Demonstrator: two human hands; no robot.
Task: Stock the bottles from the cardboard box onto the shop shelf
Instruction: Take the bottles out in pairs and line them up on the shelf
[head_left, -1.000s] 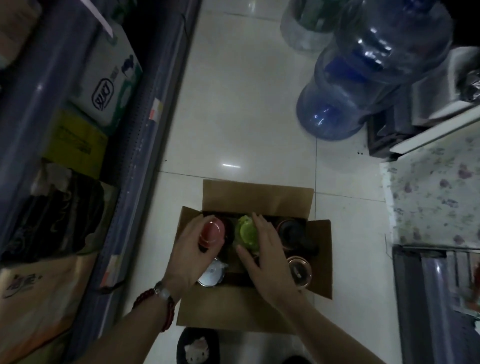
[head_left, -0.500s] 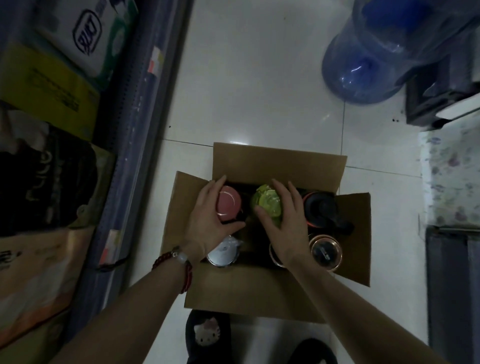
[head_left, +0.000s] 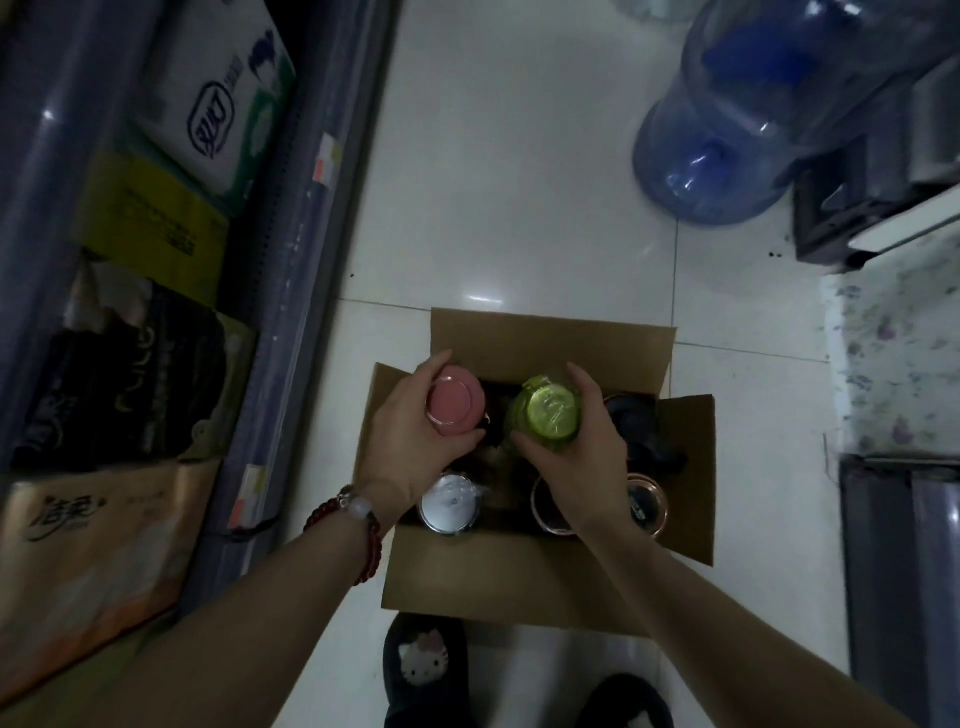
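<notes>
An open cardboard box (head_left: 550, 343) stands on the tiled floor below me. My left hand (head_left: 405, 441) grips a pink-lidded bottle (head_left: 453, 406) at the box's back left. My right hand (head_left: 582, 457) grips a green-lidded bottle (head_left: 548, 413) beside it. Both bottles stand raised above the others in the box. A silver-lidded bottle (head_left: 448, 505), a dark bottle (head_left: 644, 431) and copper-rimmed bottles (head_left: 647, 512) sit lower in the box. The shop shelf (head_left: 306, 249) runs along the left.
The shelf holds tissue packs (head_left: 218, 104) and other wrapped goods (head_left: 83, 545). Large blue water jugs (head_left: 737, 135) stand at the back right. A floral-covered surface (head_left: 898, 353) is on the right. My slippered feet (head_left: 423, 665) are just in front of the box.
Both hands have closed round the pink and green bottles and drawn them upward out of the box. The view has shifted so the box sits lower and nearer.
</notes>
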